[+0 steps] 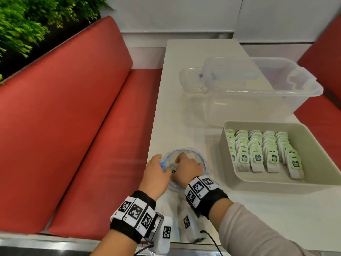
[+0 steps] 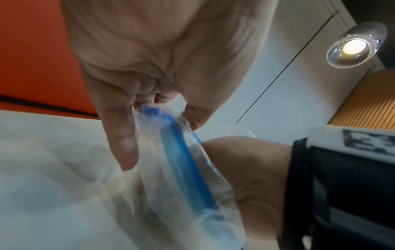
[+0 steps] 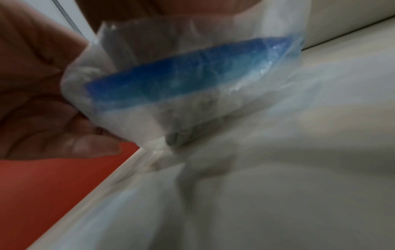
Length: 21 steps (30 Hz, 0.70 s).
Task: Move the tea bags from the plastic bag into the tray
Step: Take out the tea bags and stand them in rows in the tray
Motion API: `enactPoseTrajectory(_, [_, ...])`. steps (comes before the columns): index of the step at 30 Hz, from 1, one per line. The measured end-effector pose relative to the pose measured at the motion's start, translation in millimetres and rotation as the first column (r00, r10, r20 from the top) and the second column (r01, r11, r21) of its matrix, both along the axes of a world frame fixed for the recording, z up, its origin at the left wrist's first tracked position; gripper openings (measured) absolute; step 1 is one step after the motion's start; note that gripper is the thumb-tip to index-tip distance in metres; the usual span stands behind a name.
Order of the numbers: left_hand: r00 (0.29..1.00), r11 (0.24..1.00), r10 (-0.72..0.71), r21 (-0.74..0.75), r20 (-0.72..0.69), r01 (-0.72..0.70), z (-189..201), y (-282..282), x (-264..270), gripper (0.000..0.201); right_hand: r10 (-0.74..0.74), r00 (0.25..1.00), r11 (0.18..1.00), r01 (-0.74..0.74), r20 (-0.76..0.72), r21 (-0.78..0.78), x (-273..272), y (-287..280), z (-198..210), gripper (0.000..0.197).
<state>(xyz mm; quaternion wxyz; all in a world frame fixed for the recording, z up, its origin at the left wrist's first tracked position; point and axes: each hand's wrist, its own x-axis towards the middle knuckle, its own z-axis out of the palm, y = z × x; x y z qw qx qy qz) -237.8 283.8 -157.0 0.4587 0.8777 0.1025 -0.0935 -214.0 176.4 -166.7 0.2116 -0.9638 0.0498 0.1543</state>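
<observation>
Clear plastic with a blue zip strip makes the plastic bag [image 1: 186,164], which stands open near the left edge of the white bench [image 1: 184,115]. The left hand [image 1: 156,174] pinches the bag's rim at its left side; in the left wrist view the thumb and fingers [image 2: 119,135] close on the blue strip. The right hand [image 1: 186,169] reaches into the bag's mouth with curled fingers, and a small tea bag [image 1: 173,168] with a green label shows between the two hands. Whether the right hand really holds this tea bag, I cannot tell. The right wrist view is blurred and shows only plastic and the blue strip. To the right stands the grey tray [image 1: 313,183], with rows of tea bags [image 1: 262,152] standing in it. Behind it stands a clear storage box [image 1: 258,85].
</observation>
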Motion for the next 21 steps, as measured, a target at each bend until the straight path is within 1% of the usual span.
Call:
enactPoseTrajectory(1, [1.000,1.000,-0.002,-0.001,0.002,0.002,0,0,0,0.050,0.031,0.999,1.000,-0.030,-0.017,0.008,-1,-1,0,0.030])
enactPoseTrajectory(3, [1.000,1.000,-0.001,0.009,0.016,0.001,0,-1,1,0.043,0.089,0.996,0.995,-0.088,-0.011,0.052,-2,-5,3,0.007])
enactPoseTrajectory(5, [0.999,0.999,0.014,0.038,0.029,-0.015,-2,0,2,0.039,0.121,0.993,0.983,-0.122,0.015,0.135,-3,-11,6,0.026])
enactPoseTrajectory(6, [0.999,0.998,0.023,0.053,0.034,-0.025,-2,0,3,0.038,0.126,0.992,0.977,-0.129,0.032,0.170,-4,-15,8,0.027])
enactPoseTrajectory(7, [0.999,0.997,0.032,0.064,0.035,-0.034,-3,1,4,0.038,0.138,0.988,0.969,-0.149,0.068,0.196,-4,-19,11,0.019])
enactPoseTrajectory(8, [0.999,0.996,0.038,0.074,0.033,-0.040,-4,1,5,0.038,0.122,0.988,0.962,-0.141,0.097,0.234,-6,-23,15,0.008])
enactPoseTrajectory(9, [0.999,0.996,0.037,0.083,0.029,-0.039,-3,1,5,0.039,0.085,0.986,0.946,-0.125,0.141,0.301,-9,-27,19,0.007])
enactPoseTrajectory(10, [0.999,0.995,0.039,0.086,0.027,-0.042,-2,0,5,0.040,0.025,0.985,0.910,-0.094,0.173,0.403,-12,-31,22,0.013])
enactPoseTrajectory(12, [0.998,0.995,0.051,0.081,0.033,-0.053,-1,-1,6,0.042,-0.100,0.975,0.773,-0.049,0.198,0.633,-16,-38,31,0.022])
enactPoseTrajectory(15, [0.998,0.996,0.063,0.060,0.026,-0.065,1,-4,6,0.045,-0.252,0.942,0.610,-0.022,0.221,0.792,-18,-48,49,0.025])
enactPoseTrajectory(16, [0.998,0.997,0.057,0.058,0.020,-0.058,2,-5,6,0.046,-0.311,0.923,0.549,-0.019,0.225,0.835,-17,-52,54,0.025])
enactPoseTrajectory(17, [0.999,0.997,0.046,0.059,0.013,-0.047,4,-6,5,0.048,-0.364,0.901,0.506,-0.022,0.237,0.862,-15,-56,60,0.026])
enactPoseTrajectory(18, [0.999,0.997,0.036,0.067,0.000,-0.036,6,-7,4,0.054,-0.407,0.878,0.482,-0.029,0.253,0.875,-12,-61,66,0.025])
enactPoseTrajectory(19, [0.999,0.995,0.031,0.092,-0.009,-0.030,8,-8,2,0.061,-0.436,0.859,0.480,-0.031,0.269,0.877,-10,-65,72,0.025])
enactPoseTrajectory(20, [0.999,0.990,0.032,0.136,-0.002,-0.031,11,-9,0,0.069,-0.456,0.843,0.484,-0.034,0.285,0.875,-8,-69,77,0.026])
enactPoseTrajectory(21, [0.999,0.983,0.038,0.179,0.036,-0.044,14,-10,-2,0.074,-0.468,0.832,0.489,-0.035,0.297,0.872,-6,-72,82,0.026])
